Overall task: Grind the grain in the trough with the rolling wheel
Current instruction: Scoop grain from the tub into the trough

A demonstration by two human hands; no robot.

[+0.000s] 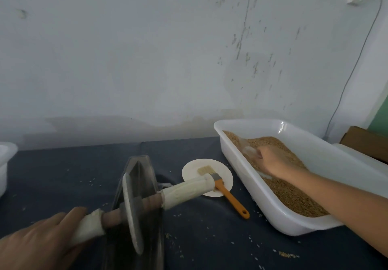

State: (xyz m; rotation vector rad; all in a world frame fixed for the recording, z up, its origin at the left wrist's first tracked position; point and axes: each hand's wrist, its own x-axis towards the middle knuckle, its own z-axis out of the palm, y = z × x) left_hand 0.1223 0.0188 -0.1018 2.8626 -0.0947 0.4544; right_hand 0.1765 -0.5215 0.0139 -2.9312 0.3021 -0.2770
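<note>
Left hand (pixel 39 238) grips wheel handle (pixel 88 228); right hand (pixel 270 160) in grain tub (pixel 294 219).

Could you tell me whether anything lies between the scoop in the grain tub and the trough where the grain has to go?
Yes: the round white plate with the orange-handled brush lies between the grain tub and the trough.

White tub (pixel 310 150), tan grain (pixel 294 196), orange brush (pixel 231 198) (pale bristles), navy cloth (pixel 63 164).
</note>
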